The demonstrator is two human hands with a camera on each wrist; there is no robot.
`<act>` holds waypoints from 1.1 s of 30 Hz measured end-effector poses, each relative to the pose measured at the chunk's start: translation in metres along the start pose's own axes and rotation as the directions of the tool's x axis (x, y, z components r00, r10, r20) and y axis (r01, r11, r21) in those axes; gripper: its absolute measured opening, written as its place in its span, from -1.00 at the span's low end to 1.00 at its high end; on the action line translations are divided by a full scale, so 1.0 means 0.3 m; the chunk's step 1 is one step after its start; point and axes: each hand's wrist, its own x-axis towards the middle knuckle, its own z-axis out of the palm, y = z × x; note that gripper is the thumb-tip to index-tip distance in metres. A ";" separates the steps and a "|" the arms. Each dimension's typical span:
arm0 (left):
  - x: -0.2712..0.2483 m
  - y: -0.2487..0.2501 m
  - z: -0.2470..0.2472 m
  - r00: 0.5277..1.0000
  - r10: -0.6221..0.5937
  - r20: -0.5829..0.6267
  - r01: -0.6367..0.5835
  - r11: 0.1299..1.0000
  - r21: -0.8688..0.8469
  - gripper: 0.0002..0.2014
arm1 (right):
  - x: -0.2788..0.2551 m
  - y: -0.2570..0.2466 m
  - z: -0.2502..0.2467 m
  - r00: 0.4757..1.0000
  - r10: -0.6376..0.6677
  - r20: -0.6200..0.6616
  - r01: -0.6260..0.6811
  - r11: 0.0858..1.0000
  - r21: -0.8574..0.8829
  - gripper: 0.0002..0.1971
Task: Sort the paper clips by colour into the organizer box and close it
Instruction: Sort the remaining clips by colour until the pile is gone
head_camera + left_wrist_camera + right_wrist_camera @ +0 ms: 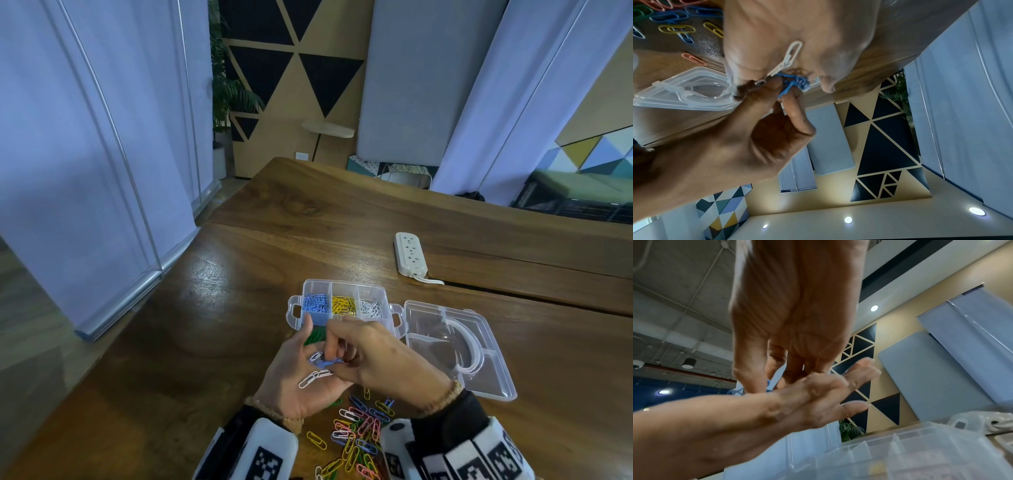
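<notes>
Wooden and glossy, the surface (239, 281) carries the clear organizer box (342, 305) just beyond the hands, with its hinged lid (459, 346) folded flat to the right so every compartment stays reachable. Blue, yellow and white clips already fill the far row, and green ones show in a nearer cell, partly hidden behind the fingers. A mixed pile of paper clips (356, 435) lies close to the person, between the wrists — short reach, likely on purpose.

The left hand (301, 373) is held palm-up and flat, fingers relaxed, serving as a tray for a few white clips (310, 378) and a small tangle of blue clips (795, 82). The right hand (380, 356) comes in from above, thumb and fingertips pinched on the blue ones — apparently pulling them free of the white before dropping them in the blue cell.

Much of the pile is unsorted, so closing the lid looks a good way off.
</notes>
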 end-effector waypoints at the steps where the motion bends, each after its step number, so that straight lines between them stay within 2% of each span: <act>1: -0.002 0.000 0.002 1.000 0.009 0.013 -0.009 1.000 0.013 -0.30 | 0.000 0.003 -0.007 1.000 0.008 -0.005 -0.008 1.000 0.020 -0.76; 7: -0.021 -0.004 0.030 0.997 -0.008 0.081 0.005 0.999 0.038 -0.26 | -0.005 0.007 -0.053 0.998 0.044 -0.033 -0.042 0.996 0.076 -0.82; 11: -0.022 -0.002 0.029 0.996 -0.038 0.077 0.036 0.999 0.018 -0.27 | -0.010 0.005 -0.067 0.996 0.067 -0.063 -0.059 0.991 0.122 -0.88; 16: -0.023 -0.003 0.031 0.996 -0.013 0.088 0.013 1.000 0.010 -0.36 | -0.003 0.000 -0.047 0.996 0.072 -0.058 -0.062 0.984 0.170 -0.78; 20: -0.014 -0.001 0.018 0.999 0.003 0.047 -0.003 1.000 0.016 -0.43 | -0.010 0.023 -0.037 0.985 0.131 -0.115 -0.098 0.960 0.261 -0.78; 23: 0.004 -0.010 0.005 1.000 -0.007 -0.007 0.007 1.000 -0.002 -0.47 | -0.003 0.008 -0.025 0.991 0.100 -0.093 -0.072 0.960 0.269 -0.83; 25: 0.000 -0.014 0.007 1.000 -0.016 0.027 0.015 1.000 0.014 -0.58 | 0.006 -0.010 -0.011 0.997 0.054 -0.063 -0.036 0.968 0.250 -0.85; 27: -0.022 -0.015 0.010 0.990 -0.040 0.132 0.041 0.999 -0.002 -0.89 | 0.016 -0.024 0.001 1.000 0.003 -0.030 0.003 0.982 0.188 -0.87; 28: -0.034 -0.009 0.010 0.980 -0.065 0.187 0.068 0.998 -0.007 -0.91 | 0.020 -0.027 0.005 1.000 -0.012 -0.018 0.015 0.987 0.159 -0.87; 29: -0.037 -0.006 0.007 0.979 -0.065 0.193 0.065 0.998 0.007 -0.89 | 0.022 -0.028 0.006 1.000 -0.025 -0.012 0.026 0.990 0.139 -0.87; 33: -0.013 -0.003 0.014 0.999 -0.031 -0.022 0.032 0.999 0.043 -0.74 | 0.025 -0.012 0.002 0.999 -0.043 0.010 0.041 0.994 0.100 -0.79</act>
